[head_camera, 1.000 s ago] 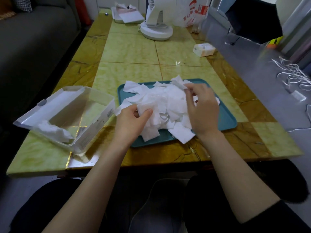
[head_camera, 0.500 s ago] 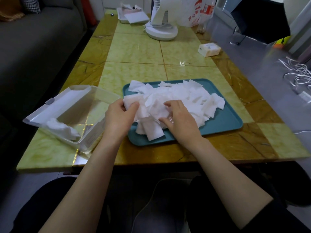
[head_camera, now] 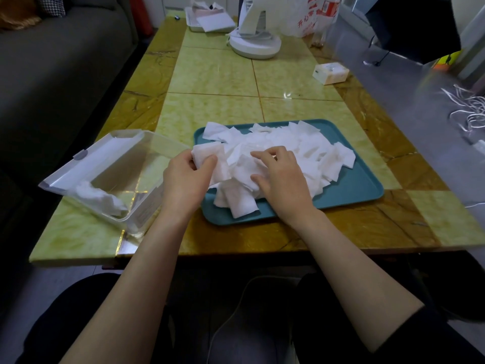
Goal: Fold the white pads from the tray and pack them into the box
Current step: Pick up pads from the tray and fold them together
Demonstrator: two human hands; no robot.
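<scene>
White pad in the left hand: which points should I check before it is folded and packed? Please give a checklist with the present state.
1. The left hand pinches the white pad: ok.
2. Only one pad is in that pinch: cannot tell.
3. The right hand rests on the pile: ok.
4. The tray lies flat on the table: ok.
5. The box is open, with room beside the packed pads: ok.

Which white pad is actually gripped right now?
The leftmost pad over the teal tray, pinched by the left hand. The other pads lie loose; the right hand only rests on them.
</scene>
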